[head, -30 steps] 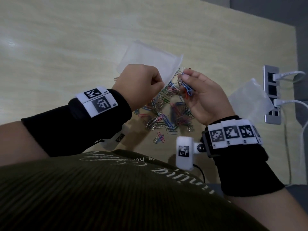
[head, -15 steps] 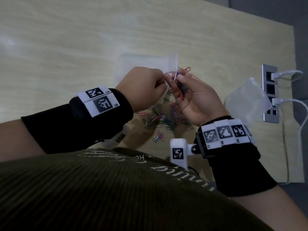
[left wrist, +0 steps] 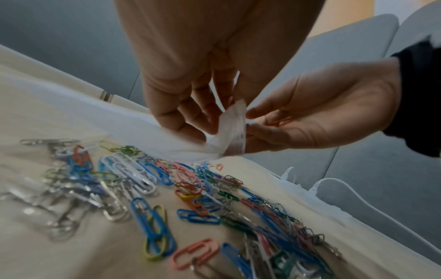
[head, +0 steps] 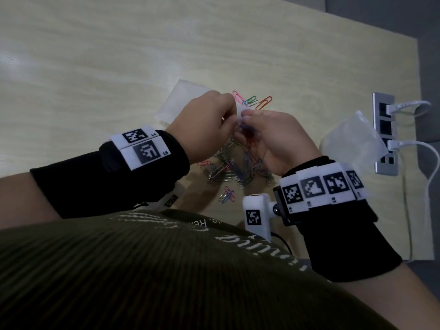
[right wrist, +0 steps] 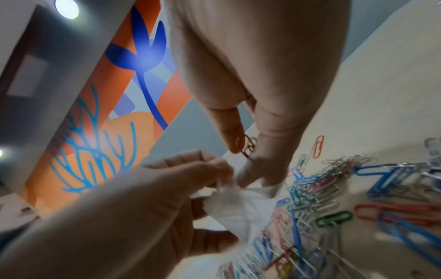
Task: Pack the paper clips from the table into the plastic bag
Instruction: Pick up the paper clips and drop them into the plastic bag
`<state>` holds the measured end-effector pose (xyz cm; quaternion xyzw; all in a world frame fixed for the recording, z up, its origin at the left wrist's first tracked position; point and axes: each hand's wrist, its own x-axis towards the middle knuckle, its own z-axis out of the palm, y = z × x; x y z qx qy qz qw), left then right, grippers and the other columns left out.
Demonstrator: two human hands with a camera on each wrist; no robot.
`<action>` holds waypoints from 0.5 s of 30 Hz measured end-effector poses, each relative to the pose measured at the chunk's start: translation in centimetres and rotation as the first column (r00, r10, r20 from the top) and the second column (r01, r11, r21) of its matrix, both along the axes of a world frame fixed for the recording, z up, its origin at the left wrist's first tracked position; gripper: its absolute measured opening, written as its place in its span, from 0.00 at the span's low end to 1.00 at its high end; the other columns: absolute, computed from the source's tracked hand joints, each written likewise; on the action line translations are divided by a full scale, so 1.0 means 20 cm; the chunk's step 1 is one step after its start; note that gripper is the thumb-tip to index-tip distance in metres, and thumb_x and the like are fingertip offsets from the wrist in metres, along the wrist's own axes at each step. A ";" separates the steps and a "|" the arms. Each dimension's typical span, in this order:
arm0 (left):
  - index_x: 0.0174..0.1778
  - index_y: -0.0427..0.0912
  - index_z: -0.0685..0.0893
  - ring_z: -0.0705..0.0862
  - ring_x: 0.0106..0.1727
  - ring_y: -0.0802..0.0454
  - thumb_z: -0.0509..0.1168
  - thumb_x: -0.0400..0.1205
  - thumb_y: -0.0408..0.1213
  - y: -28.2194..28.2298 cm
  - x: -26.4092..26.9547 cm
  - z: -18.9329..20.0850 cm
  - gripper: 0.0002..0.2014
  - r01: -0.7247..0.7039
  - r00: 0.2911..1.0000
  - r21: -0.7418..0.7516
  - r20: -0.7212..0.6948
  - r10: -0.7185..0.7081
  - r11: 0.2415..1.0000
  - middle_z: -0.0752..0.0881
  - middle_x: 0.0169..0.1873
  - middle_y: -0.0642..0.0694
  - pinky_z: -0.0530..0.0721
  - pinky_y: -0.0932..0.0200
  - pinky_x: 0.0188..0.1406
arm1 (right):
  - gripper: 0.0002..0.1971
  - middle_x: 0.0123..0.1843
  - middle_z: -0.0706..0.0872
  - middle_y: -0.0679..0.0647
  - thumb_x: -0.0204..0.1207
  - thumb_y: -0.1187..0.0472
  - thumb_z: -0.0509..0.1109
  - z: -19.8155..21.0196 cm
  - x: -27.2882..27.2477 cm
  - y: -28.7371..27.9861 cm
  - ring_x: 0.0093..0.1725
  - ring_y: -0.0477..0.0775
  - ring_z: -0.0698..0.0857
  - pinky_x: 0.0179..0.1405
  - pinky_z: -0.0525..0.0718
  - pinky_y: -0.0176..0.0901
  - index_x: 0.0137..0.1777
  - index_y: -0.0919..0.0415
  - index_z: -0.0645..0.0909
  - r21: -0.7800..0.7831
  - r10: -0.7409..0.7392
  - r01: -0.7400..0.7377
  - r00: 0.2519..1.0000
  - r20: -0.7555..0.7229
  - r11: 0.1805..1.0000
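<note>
My left hand (head: 232,115) pinches the mouth edge of a translucent plastic bag (head: 181,101), whose body trails away to the left over the table. The pinched edge (left wrist: 235,128) shows in the left wrist view. My right hand (head: 248,116) meets it at the opening, fingers curled round a few red paper clips (right wrist: 245,147). A heap of coloured and silver paper clips (head: 238,167) lies on the table under both hands. Three loose clips (head: 250,101) lie just beyond the fingertips.
A second plastic bag (head: 352,136) lies at the right, partly over a metal socket panel (head: 384,132) with white cables (head: 423,148) plugged in. The wooden table (head: 119,55) stretches far and left; its right edge is past the sockets.
The two hands have come together. My right hand brought its clips up to the bag's mouth, and the bag has dropped from raised to lower and to the left.
</note>
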<state>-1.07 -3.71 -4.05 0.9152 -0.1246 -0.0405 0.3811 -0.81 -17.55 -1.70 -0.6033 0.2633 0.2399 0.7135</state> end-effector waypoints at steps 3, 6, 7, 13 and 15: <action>0.43 0.38 0.79 0.72 0.41 0.48 0.60 0.81 0.37 0.01 0.00 -0.01 0.06 -0.026 1.000 0.029 -0.015 0.027 0.999 0.78 0.39 0.44 0.61 0.61 0.36 | 0.11 0.48 0.79 0.68 0.81 0.77 0.58 0.05 0.01 -0.01 0.44 0.57 0.84 0.41 0.90 0.40 0.61 0.71 0.73 0.110 -0.052 0.055 0.998 -0.030 0.992; 0.42 0.39 0.78 0.73 0.38 0.48 0.59 0.82 0.37 0.02 0.00 -0.02 0.07 -0.052 0.998 0.049 -0.041 0.054 0.997 0.78 0.34 0.47 0.59 0.59 0.33 | 0.15 0.56 0.81 0.71 0.81 0.78 0.57 0.08 0.02 -0.02 0.44 0.55 0.86 0.42 0.91 0.39 0.66 0.72 0.72 0.026 0.004 -0.004 1.000 -0.012 1.000; 0.43 0.39 0.77 0.73 0.37 0.47 0.59 0.83 0.38 0.02 0.00 -0.02 0.07 -0.055 0.997 0.052 -0.049 0.058 0.997 0.78 0.33 0.47 0.59 0.58 0.33 | 0.14 0.57 0.82 0.69 0.81 0.78 0.57 0.08 0.02 -0.02 0.44 0.54 0.86 0.42 0.90 0.37 0.65 0.71 0.73 -0.022 0.030 -0.030 1.000 0.005 0.999; 0.44 0.39 0.78 0.74 0.37 0.46 0.59 0.83 0.40 0.01 -0.01 -0.02 0.08 -0.080 0.994 0.050 -0.077 0.084 0.996 0.80 0.33 0.46 0.62 0.57 0.33 | 0.13 0.51 0.83 0.56 0.77 0.76 0.63 0.03 0.00 -0.02 0.54 0.50 0.88 0.57 0.88 0.45 0.57 0.62 0.76 -0.343 0.149 -0.097 0.980 0.128 0.934; 0.42 0.40 0.78 0.75 0.37 0.46 0.59 0.83 0.40 0.01 -0.01 -0.02 0.08 -0.081 0.992 0.042 -0.097 0.085 0.996 0.80 0.32 0.46 0.63 0.58 0.33 | 0.14 0.53 0.84 0.55 0.73 0.75 0.67 0.00 0.00 -0.01 0.55 0.50 0.88 0.58 0.88 0.51 0.52 0.55 0.77 -0.460 0.195 -0.095 0.965 0.175 0.883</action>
